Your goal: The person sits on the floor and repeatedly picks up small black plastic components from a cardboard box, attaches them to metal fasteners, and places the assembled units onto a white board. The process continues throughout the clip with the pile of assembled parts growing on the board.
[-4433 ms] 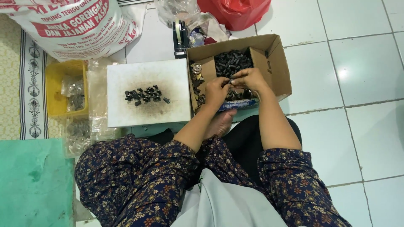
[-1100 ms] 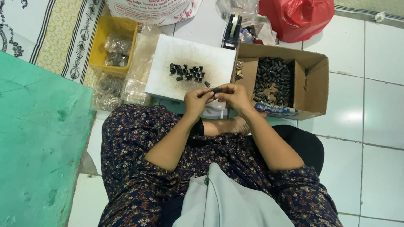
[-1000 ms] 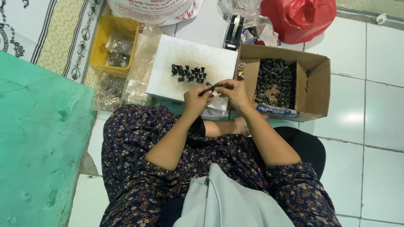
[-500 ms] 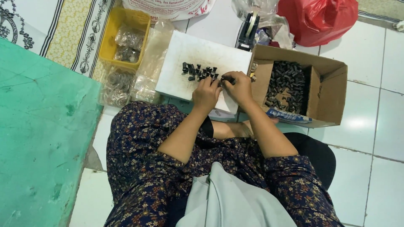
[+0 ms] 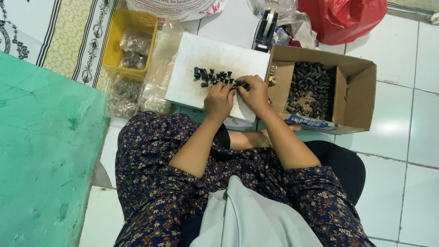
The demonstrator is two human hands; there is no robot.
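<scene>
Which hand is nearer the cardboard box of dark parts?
Right. The right hand sits on the white board's edge, beside the cardboard box. The left hand lies farther from it, on the right hand's other side.

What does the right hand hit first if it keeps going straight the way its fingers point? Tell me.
The right hand points up and left across the white board. Straight on, it would probably first meet the cluster of small black parts just beyond its fingertips, though height above the board is unclear.

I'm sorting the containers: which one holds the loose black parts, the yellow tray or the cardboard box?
The cardboard box, right of the white board; its black parts lie loose, whereas the yellow tray holds clear bags.
</scene>
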